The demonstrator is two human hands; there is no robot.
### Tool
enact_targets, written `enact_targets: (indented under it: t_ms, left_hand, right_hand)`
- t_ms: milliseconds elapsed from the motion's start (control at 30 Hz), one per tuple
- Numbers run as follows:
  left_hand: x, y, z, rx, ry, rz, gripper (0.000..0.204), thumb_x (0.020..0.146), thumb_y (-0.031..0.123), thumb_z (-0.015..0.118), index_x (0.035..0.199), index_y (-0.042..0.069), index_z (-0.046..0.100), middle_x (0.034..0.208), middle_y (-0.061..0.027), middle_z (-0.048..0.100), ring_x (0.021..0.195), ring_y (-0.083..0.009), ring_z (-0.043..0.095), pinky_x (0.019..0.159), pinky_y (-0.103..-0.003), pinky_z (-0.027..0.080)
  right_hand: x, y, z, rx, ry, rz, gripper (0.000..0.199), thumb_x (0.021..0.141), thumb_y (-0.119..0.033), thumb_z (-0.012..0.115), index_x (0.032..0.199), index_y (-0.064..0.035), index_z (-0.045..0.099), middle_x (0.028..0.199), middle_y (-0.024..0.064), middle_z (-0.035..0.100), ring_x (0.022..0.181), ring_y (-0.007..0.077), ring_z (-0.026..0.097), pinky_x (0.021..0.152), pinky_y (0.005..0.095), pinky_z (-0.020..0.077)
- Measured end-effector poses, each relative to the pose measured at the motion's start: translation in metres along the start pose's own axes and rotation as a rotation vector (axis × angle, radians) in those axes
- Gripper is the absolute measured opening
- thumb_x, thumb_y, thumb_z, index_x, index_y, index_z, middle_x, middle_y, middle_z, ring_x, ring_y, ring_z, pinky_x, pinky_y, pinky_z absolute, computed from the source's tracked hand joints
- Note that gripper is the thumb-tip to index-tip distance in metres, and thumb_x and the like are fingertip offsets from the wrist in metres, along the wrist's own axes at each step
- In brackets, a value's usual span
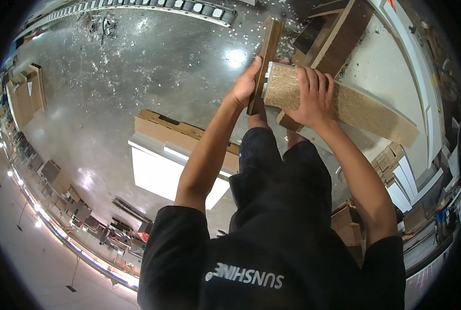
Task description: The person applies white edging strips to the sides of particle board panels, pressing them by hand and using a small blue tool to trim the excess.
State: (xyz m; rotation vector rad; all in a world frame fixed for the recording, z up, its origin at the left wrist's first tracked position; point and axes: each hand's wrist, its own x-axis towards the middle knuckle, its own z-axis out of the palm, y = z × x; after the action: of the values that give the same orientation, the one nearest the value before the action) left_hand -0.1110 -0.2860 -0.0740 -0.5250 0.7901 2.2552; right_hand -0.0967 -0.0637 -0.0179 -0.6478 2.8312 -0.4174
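My left hand (245,83) is closed around the near edge of a narrow dark-brown wooden board (271,44), which stands tilted in front of my legs. Over the top of a long stack of chipboard strips (367,108), my right hand (313,95) is spread, with its thumb on the near side and its fingers over the far side. The left end of that stack meets or nearly meets the brown board; small white pieces (267,77) show at the join. How the two touch there is hard to tell.
Dark-brown boards (341,39) lean at the upper right beside a pale work surface (390,57). A roller conveyor (189,6) curves along the far side. Stacked panels with a white top (155,173) stand left of my legs. Debris (106,26) litters the concrete floor.
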Motion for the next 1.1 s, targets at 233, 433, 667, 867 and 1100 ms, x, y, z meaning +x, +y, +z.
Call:
enact_targets:
  t_ms: [233,433,667,867,1100]
  left_hand:
    - [0.000,-0.008,-0.007,0.079,0.016,0.056,0.076,0.119,0.058,0.023,0.163,0.000,0.046,0.155,-0.0201,0.062,0.142,-0.0321,0.063,0.122,-0.045,0.049]
    - [-0.012,-0.006,0.018,0.566,0.174,0.375,0.072,0.120,0.047,0.040,0.178,0.006,0.022,0.178,-0.0204,0.036,0.164,-0.0303,0.033,0.133,-0.039,0.025]
    - [-0.011,-0.010,0.026,0.598,0.222,0.429,0.078,0.120,0.049,0.042,0.177,0.001,0.019,0.183,-0.0203,0.025,0.168,-0.0310,0.022,0.135,-0.039,0.019]
    - [-0.015,-0.008,0.009,0.683,0.384,0.354,0.073,0.120,0.049,0.042,0.172,-0.001,0.031,0.164,-0.0214,0.053,0.146,-0.0311,0.055,0.124,-0.039,0.041]
    - [-0.062,-0.022,-0.011,0.948,0.643,0.437,0.061,0.121,0.047,0.040,0.160,0.002,0.054,0.116,-0.0122,0.063,0.090,-0.0169,0.065,0.072,-0.033,0.058]
  right_hand:
    - [0.004,-0.002,-0.004,-0.008,0.019,-0.047,0.114,0.068,-0.054,0.092,0.159,-0.0067,0.043,0.149,0.0147,0.052,0.137,0.0373,0.050,0.120,0.0617,0.0311]
    - [0.003,-0.002,-0.006,-0.029,0.009,-0.037,0.117,0.065,-0.052,0.094,0.159,-0.0071,0.042,0.147,0.0138,0.052,0.136,0.0371,0.050,0.120,0.0605,0.0318]
    - [0.006,-0.004,-0.013,0.009,-0.044,-0.018,0.121,0.059,-0.045,0.099,0.160,-0.0072,0.043,0.148,0.0131,0.052,0.137,0.0365,0.050,0.121,0.0597,0.0314]
    - [0.003,-0.002,-0.010,0.005,0.043,-0.043,0.122,0.062,-0.049,0.098,0.161,-0.0075,0.041,0.151,0.0139,0.051,0.140,0.0362,0.048,0.122,0.0602,0.0308]
    - [0.004,-0.007,-0.012,-0.022,0.028,-0.058,0.121,0.068,-0.056,0.095,0.164,-0.0049,0.042,0.153,0.0136,0.052,0.145,0.0327,0.048,0.124,0.0584,0.0313]
